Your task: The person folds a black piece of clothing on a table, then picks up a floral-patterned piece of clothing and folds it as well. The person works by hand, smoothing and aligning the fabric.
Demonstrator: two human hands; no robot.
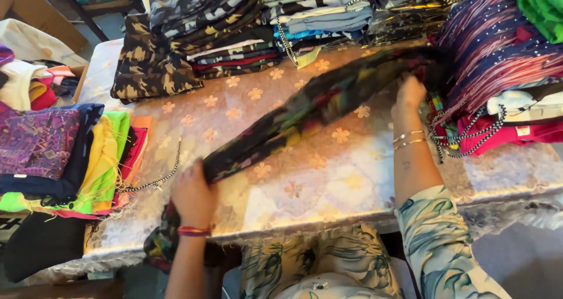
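Note:
A long dark cloth with green, yellow and red patches stretches slantwise over the table, folded into a narrow band. My left hand grips its near end at the front left, where the cloth hangs over the table's edge. My right hand holds the far end at the right, close to a heap of purple and pink fabric. Bangles circle both wrists.
Stacks of folded camouflage and striped clothes line the far side. Bright folded fabrics pile at the left, and a beaded cord lies near them. The table has a pale floral cover.

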